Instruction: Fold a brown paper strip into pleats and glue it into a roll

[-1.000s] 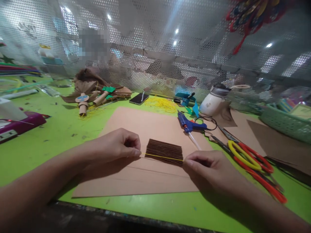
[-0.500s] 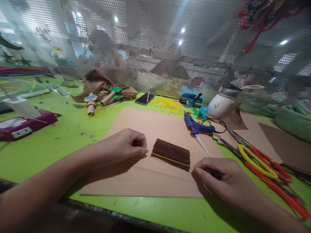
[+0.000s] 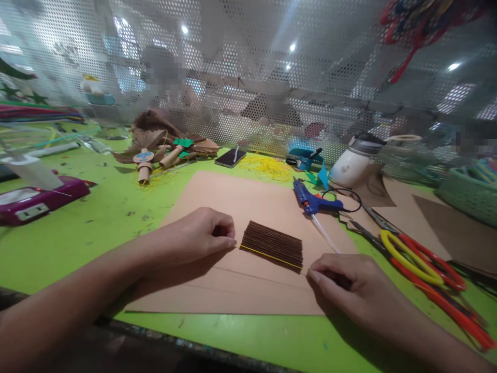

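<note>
A dark brown pleated paper piece (image 3: 274, 241) lies on a large sheet of tan paper (image 3: 233, 194). A thin yellow strand (image 3: 272, 257) runs across the pleats near their front edge. At the left of the pleats, my left hand (image 3: 205, 230) pinches one end of the strand between thumb and forefinger. My right hand (image 3: 349, 277) is closed on the other end, just past the right edge of the pleats. Both hands rest low over the tan sheet.
A blue glue gun (image 3: 314, 199) lies right of centre behind my right hand. Scissors with yellow (image 3: 411, 259) and red handles are at the right. Further back are a phone (image 3: 230, 157), yellow shreds (image 3: 266, 167), paper figures (image 3: 144, 160) and a white jug (image 3: 355, 160). A purple power strip (image 3: 46, 199) sits left.
The yellow strand lies slightly closer to the front edge of the pleats. Both hands keep their pinch and have hardly moved.
</note>
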`<move>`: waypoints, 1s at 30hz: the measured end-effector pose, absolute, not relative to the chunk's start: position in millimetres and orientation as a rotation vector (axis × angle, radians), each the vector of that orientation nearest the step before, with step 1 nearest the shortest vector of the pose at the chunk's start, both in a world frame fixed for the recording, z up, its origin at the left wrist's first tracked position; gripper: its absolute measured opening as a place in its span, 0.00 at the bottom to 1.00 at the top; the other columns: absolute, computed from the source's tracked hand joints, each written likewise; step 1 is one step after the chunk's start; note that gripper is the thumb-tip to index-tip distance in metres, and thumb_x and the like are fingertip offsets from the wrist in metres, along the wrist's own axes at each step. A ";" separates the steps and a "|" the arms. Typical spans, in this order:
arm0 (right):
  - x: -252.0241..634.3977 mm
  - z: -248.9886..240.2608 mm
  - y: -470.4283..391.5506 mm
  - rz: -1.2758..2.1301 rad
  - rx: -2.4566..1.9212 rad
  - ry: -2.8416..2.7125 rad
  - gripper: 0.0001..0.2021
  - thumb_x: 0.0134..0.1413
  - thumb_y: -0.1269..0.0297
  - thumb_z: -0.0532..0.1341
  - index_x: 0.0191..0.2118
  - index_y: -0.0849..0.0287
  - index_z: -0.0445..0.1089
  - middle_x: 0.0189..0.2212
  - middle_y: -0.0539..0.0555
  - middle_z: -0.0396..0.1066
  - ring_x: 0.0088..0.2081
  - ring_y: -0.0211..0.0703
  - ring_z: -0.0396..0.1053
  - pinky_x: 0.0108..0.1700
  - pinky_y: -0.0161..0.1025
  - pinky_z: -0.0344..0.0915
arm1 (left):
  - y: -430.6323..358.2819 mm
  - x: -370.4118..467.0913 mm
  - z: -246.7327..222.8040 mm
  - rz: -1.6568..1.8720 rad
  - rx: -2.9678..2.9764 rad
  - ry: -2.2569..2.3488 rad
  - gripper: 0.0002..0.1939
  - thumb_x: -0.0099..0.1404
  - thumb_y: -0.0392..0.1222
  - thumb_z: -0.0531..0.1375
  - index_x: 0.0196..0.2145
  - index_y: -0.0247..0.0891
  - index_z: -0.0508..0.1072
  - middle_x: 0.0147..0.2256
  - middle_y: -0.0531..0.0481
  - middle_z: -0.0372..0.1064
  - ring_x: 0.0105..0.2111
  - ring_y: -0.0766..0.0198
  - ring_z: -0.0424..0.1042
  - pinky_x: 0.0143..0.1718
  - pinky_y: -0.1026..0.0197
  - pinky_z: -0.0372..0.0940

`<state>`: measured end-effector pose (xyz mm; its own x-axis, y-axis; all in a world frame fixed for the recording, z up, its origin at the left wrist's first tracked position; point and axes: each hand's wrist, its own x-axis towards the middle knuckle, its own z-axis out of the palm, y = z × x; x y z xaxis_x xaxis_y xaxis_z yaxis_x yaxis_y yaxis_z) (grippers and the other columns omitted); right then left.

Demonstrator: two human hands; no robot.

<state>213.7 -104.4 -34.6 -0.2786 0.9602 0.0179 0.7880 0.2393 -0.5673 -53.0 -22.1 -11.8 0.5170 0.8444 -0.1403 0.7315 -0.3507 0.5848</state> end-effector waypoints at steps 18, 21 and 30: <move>213.6 -36.0 -102.0 0.581 -1.623 -2.225 0.13 0.55 0.67 0.52 0.22 0.59 0.66 0.18 0.50 0.66 0.22 0.38 0.61 0.25 0.36 0.53 | -25.0 -41.6 -15.4 0.286 2.282 1.416 0.10 0.55 0.45 0.53 0.21 0.38 0.67 0.20 0.52 0.63 0.20 0.67 0.58 0.21 0.64 0.47; 214.0 -36.0 -102.2 0.582 -1.630 -2.232 0.13 0.56 0.67 0.51 0.22 0.59 0.65 0.18 0.50 0.66 0.22 0.37 0.61 0.26 0.35 0.53 | -26.7 -39.4 -13.1 0.308 2.307 1.422 0.11 0.56 0.45 0.52 0.22 0.37 0.66 0.20 0.52 0.63 0.21 0.67 0.58 0.21 0.63 0.47; 213.9 -36.3 -104.8 0.497 -1.630 -2.286 0.12 0.55 0.69 0.51 0.22 0.59 0.64 0.18 0.50 0.64 0.22 0.37 0.59 0.25 0.35 0.51 | -23.0 -35.6 -17.5 0.352 2.383 1.434 0.09 0.57 0.43 0.52 0.24 0.37 0.66 0.24 0.49 0.65 0.23 0.65 0.60 0.24 0.62 0.51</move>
<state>213.9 -104.8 -36.3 -0.3183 0.9474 0.0347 0.8475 0.3008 -0.4374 -35.6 -23.0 -17.5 0.4607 0.8867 0.0380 0.8034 -0.4348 0.4068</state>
